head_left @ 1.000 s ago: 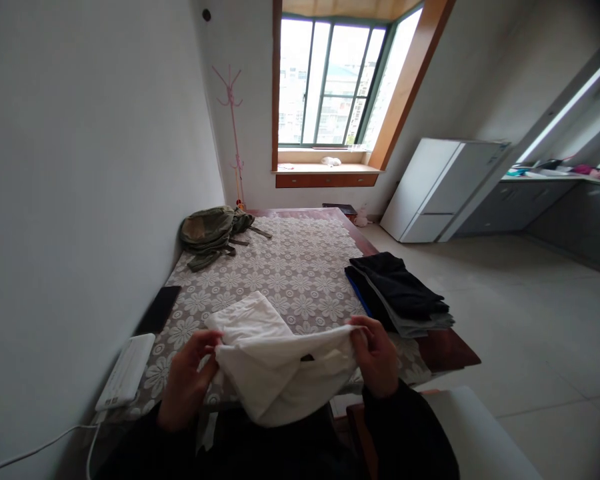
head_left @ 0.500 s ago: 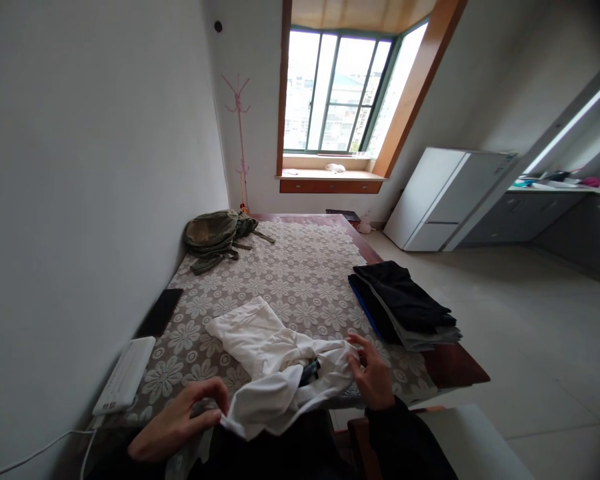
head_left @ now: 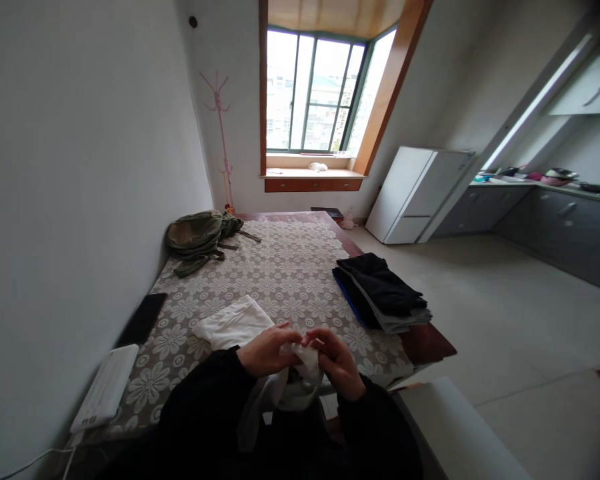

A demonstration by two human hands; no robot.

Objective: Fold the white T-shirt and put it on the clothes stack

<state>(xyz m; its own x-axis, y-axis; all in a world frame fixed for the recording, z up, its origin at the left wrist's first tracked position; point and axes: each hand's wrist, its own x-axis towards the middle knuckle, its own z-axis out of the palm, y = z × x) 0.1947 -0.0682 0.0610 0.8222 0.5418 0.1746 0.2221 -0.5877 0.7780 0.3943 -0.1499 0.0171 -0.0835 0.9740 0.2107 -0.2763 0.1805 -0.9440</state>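
White cloth, a thin garment (head_left: 285,387), is bunched between both hands at the near edge of the table (head_left: 425,343). The left hand (head_left: 266,350) closes its fingers on the top of the bunch, and the right hand (head_left: 336,360) pinches the same bunch just beside it, so the two hands nearly touch. The rest of the garment hangs down from them over the table's near edge, in front of the person's dark sleeves.

A lace tablecloth (head_left: 285,273) with a flower pattern covers most of the table. On it, just beyond the left hand, lies a folded white piece (head_left: 230,323). Toward the table's right edge sits a stack of folded dark clothes (head_left: 380,293). At the far left corner of the table rests an olive backpack (head_left: 197,237). Along the table's left edge, by the wall, lie a black phone (head_left: 143,319) and, nearer the person, a white flat device (head_left: 105,388).
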